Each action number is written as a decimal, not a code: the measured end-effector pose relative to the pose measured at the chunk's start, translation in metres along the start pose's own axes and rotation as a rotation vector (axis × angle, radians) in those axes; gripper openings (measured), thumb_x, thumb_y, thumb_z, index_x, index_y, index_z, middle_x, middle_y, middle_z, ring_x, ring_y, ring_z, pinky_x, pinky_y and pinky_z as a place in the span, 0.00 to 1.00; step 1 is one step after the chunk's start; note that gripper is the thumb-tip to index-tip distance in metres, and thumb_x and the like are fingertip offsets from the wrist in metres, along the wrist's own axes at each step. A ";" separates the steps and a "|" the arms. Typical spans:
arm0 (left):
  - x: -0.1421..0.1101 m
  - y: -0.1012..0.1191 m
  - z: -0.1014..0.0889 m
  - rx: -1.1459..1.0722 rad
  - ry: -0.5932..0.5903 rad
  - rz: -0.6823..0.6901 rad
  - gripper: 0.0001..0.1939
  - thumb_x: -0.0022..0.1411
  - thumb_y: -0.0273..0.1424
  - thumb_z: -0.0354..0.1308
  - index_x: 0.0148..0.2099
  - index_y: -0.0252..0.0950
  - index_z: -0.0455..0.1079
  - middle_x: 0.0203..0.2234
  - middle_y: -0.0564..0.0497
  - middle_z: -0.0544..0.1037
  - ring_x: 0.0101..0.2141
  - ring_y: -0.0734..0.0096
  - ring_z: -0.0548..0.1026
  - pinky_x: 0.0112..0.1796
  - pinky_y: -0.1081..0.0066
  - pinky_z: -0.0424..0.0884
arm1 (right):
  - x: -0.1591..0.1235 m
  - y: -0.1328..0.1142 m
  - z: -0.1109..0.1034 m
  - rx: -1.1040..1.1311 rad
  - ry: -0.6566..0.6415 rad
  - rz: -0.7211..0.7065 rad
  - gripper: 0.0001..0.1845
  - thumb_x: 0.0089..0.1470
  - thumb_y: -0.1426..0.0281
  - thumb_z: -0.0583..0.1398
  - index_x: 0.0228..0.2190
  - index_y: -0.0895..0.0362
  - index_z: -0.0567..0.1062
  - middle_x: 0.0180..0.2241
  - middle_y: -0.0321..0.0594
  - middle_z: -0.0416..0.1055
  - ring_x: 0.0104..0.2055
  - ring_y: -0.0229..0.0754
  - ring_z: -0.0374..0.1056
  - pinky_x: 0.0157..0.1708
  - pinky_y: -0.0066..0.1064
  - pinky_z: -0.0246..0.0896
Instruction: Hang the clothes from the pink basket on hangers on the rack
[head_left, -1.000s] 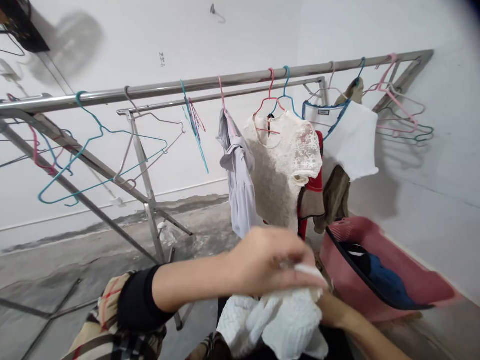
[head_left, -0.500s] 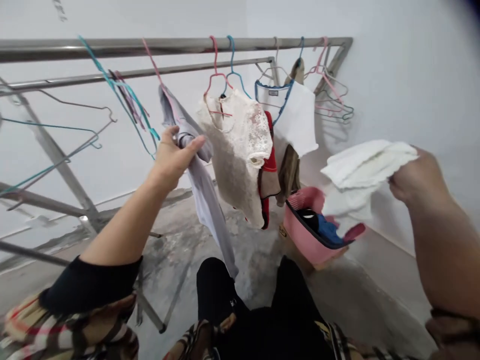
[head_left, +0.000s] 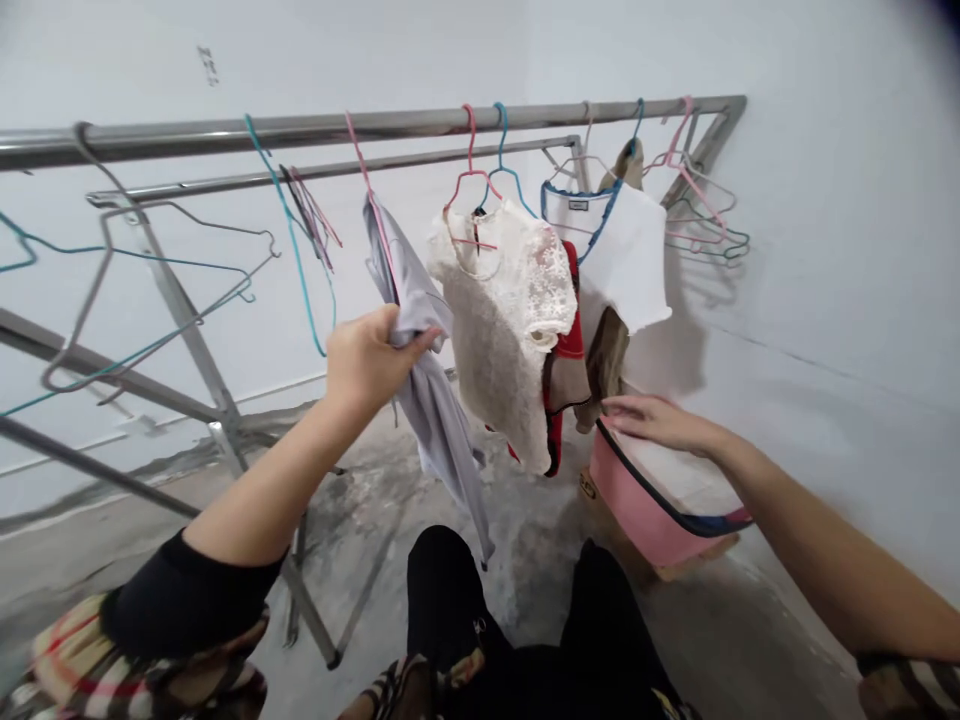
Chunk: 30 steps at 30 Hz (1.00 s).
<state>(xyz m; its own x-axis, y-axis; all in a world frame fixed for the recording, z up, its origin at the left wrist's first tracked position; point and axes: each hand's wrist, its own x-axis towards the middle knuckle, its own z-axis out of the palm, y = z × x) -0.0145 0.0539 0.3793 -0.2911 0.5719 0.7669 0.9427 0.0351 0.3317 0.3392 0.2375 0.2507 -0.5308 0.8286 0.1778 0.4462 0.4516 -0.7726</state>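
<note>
A grey garment [head_left: 429, 400], hung on a pink hanger [head_left: 362, 170], is gripped by the left hand [head_left: 367, 362]; the open right hand [head_left: 658, 420] lies on a pink basket [head_left: 637, 520]. A hard tug could unhook it.

I'm counting two hands on my feed: one left hand [head_left: 367, 365] and one right hand [head_left: 660, 420]. I'm reading two steel rails [head_left: 187, 137] and one pink laundry basket [head_left: 645, 520]. I'm tallying at least five garments: one grey garment [head_left: 427, 375], one lace top [head_left: 502, 320], one white top [head_left: 630, 260], one red garment [head_left: 571, 345] and one tan garment [head_left: 606, 370]. The hangers [head_left: 701, 225] are overlapping too much, so I'm not getting an exact number.
</note>
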 end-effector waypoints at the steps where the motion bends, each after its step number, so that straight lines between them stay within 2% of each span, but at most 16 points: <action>1: -0.005 -0.001 0.001 0.096 0.031 0.070 0.18 0.55 0.45 0.59 0.25 0.37 0.63 0.19 0.53 0.66 0.24 0.69 0.66 0.25 0.71 0.51 | 0.000 -0.011 0.012 0.011 -0.127 -0.030 0.26 0.48 0.62 0.65 0.48 0.60 0.77 0.46 0.48 0.76 0.45 0.44 0.72 0.49 0.35 0.65; 3: -0.015 -0.003 0.004 0.239 0.025 0.212 0.15 0.59 0.42 0.57 0.25 0.37 0.64 0.21 0.51 0.70 0.24 0.68 0.68 0.25 0.70 0.49 | -0.002 -0.036 0.031 0.019 -0.343 -0.095 0.28 0.50 0.58 0.64 0.51 0.57 0.75 0.48 0.45 0.74 0.49 0.47 0.70 0.53 0.40 0.63; 4: -0.022 -0.004 0.007 0.281 -0.001 0.274 0.14 0.60 0.39 0.56 0.26 0.37 0.65 0.22 0.50 0.71 0.24 0.69 0.68 0.25 0.69 0.48 | -0.003 -0.048 0.039 0.017 -0.410 -0.129 0.29 0.51 0.56 0.62 0.52 0.57 0.74 0.48 0.45 0.74 0.50 0.48 0.70 0.53 0.42 0.63; 6: -0.035 -0.007 0.014 0.324 -0.072 0.364 0.12 0.61 0.35 0.54 0.27 0.38 0.66 0.23 0.50 0.73 0.23 0.69 0.68 0.25 0.68 0.47 | -0.006 -0.068 0.053 0.010 -0.480 -0.192 0.30 0.54 0.55 0.59 0.54 0.58 0.72 0.46 0.46 0.74 0.48 0.47 0.70 0.51 0.42 0.65; 8: -0.045 -0.008 0.022 0.319 -0.137 0.380 0.12 0.63 0.36 0.53 0.27 0.38 0.66 0.22 0.50 0.73 0.23 0.69 0.68 0.25 0.68 0.46 | -0.010 -0.080 0.068 0.032 -0.506 -0.240 0.31 0.57 0.56 0.57 0.57 0.59 0.67 0.47 0.46 0.72 0.45 0.43 0.70 0.48 0.39 0.67; 11: -0.048 -0.010 0.030 0.241 -0.193 0.282 0.16 0.63 0.43 0.53 0.27 0.39 0.65 0.21 0.51 0.73 0.23 0.69 0.69 0.25 0.68 0.49 | -0.010 -0.086 0.091 0.099 -0.467 -0.297 0.35 0.58 0.58 0.56 0.63 0.55 0.57 0.53 0.48 0.66 0.42 0.38 0.69 0.44 0.35 0.68; 14: -0.030 -0.013 0.029 0.130 -0.175 0.088 0.17 0.62 0.46 0.54 0.30 0.38 0.68 0.23 0.50 0.75 0.28 0.65 0.73 0.27 0.68 0.56 | -0.006 -0.085 0.111 0.128 -0.416 -0.328 0.41 0.56 0.58 0.58 0.65 0.54 0.49 0.59 0.52 0.59 0.42 0.37 0.69 0.44 0.35 0.67; 17: -0.003 -0.016 0.022 0.017 -0.191 -0.053 0.15 0.64 0.43 0.55 0.39 0.37 0.72 0.35 0.50 0.77 0.39 0.60 0.76 0.35 0.68 0.66 | -0.003 -0.089 0.121 0.144 -0.421 -0.324 0.42 0.56 0.58 0.59 0.65 0.55 0.49 0.58 0.53 0.58 0.41 0.37 0.68 0.45 0.36 0.67; 21: 0.012 -0.013 0.019 -0.028 -0.278 -0.069 0.18 0.63 0.38 0.59 0.52 0.37 0.68 0.48 0.48 0.72 0.48 0.57 0.73 0.44 0.61 0.72 | -0.005 -0.098 0.123 0.132 -0.466 -0.333 0.39 0.57 0.60 0.57 0.64 0.54 0.50 0.56 0.51 0.61 0.40 0.35 0.68 0.45 0.36 0.66; 24: 0.000 -0.004 0.031 -0.063 -0.382 -0.050 0.19 0.64 0.37 0.58 0.55 0.36 0.66 0.50 0.45 0.71 0.47 0.60 0.73 0.45 0.57 0.73 | -0.007 -0.098 0.123 0.120 -0.459 -0.318 0.39 0.57 0.60 0.57 0.65 0.54 0.50 0.57 0.51 0.60 0.40 0.35 0.68 0.44 0.35 0.66; 26: -0.017 0.004 0.043 -0.086 -0.459 -0.024 0.19 0.65 0.38 0.56 0.53 0.33 0.67 0.48 0.45 0.73 0.45 0.62 0.74 0.44 0.57 0.74 | -0.005 -0.091 0.125 0.110 -0.395 -0.279 0.44 0.55 0.60 0.59 0.66 0.53 0.46 0.61 0.54 0.55 0.40 0.37 0.68 0.42 0.35 0.68; 28: -0.037 0.016 0.055 -0.104 -0.540 0.009 0.14 0.63 0.38 0.58 0.46 0.32 0.71 0.40 0.48 0.76 0.38 0.66 0.75 0.39 0.63 0.74 | -0.002 -0.079 0.130 0.076 -0.304 -0.221 0.54 0.49 0.59 0.63 0.67 0.54 0.40 0.63 0.57 0.52 0.42 0.40 0.69 0.43 0.37 0.68; 30: -0.056 0.032 0.060 -0.177 -0.645 0.059 0.10 0.60 0.36 0.61 0.35 0.33 0.72 0.28 0.53 0.75 0.30 0.71 0.73 0.33 0.72 0.69 | 0.000 -0.067 0.139 0.038 -0.271 -0.192 0.60 0.42 0.58 0.68 0.67 0.56 0.42 0.61 0.56 0.57 0.46 0.47 0.69 0.47 0.43 0.67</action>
<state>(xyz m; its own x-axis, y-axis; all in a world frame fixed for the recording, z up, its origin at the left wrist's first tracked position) 0.0422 0.0719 0.3139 -0.0323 0.9460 0.3226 0.8970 -0.1149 0.4268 0.2095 0.1610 0.2183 -0.7770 0.6093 0.1580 0.2951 0.5744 -0.7635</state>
